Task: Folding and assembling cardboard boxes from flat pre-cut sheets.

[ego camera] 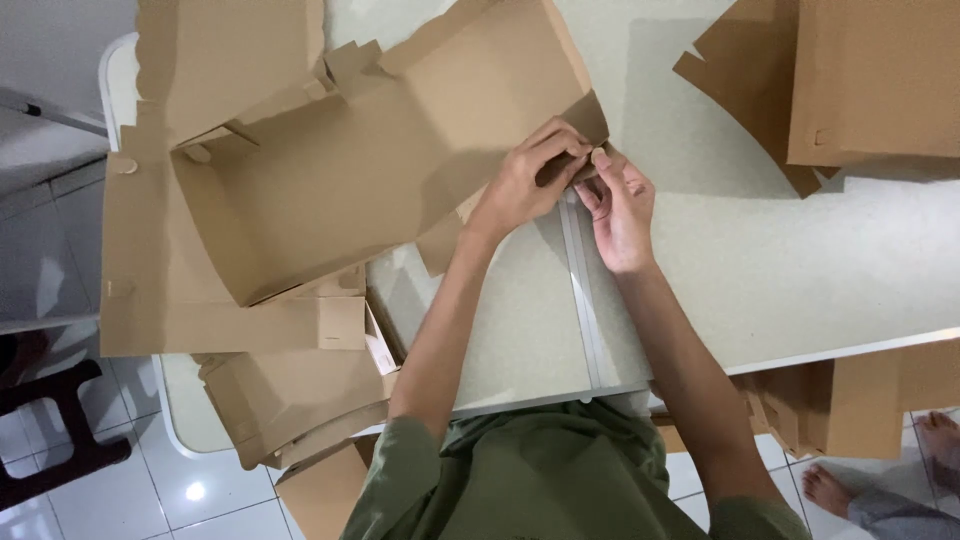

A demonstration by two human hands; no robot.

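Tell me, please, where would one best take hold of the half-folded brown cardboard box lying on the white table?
Probably by the free flap at the right end of the cardboard box, coming from the near-right side. That flap sticks out over the table, thin enough to pinch, and the left hand and right hand pinch it there. The raised left walls look floppier.

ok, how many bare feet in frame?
2. Both at the bottom right on the tiled floor: one foot nearer the table, the other foot at the frame edge, partly cut off.
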